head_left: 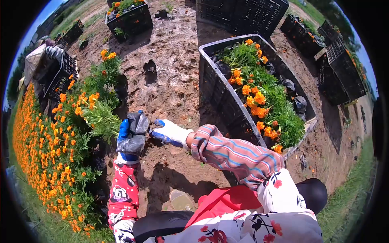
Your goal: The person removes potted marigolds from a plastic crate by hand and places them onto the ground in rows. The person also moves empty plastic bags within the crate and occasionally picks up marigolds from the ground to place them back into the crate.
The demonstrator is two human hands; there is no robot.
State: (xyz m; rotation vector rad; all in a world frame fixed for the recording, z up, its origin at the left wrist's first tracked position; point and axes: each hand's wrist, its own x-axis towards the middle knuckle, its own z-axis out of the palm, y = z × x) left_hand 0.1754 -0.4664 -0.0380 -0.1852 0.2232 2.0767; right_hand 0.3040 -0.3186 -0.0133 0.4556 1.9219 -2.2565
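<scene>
My left hand [125, 139], in a blue glove, grips a black plastic seedling bag [136, 133] low over the soil, beside a marigold plant [101, 115] at the edge of the planted bed. In a white and blue glove, my right hand [170, 133] touches the right side of the same bag, fingers spread. A striped sleeve covers my right arm and a red patterned sleeve my left.
A black crate [214, 87] full of orange marigold seedlings stands at the right on bare earth. Rows of planted marigolds [48, 141] fill the left. More black crates [243, 14] stand at the back, and grass borders the plot.
</scene>
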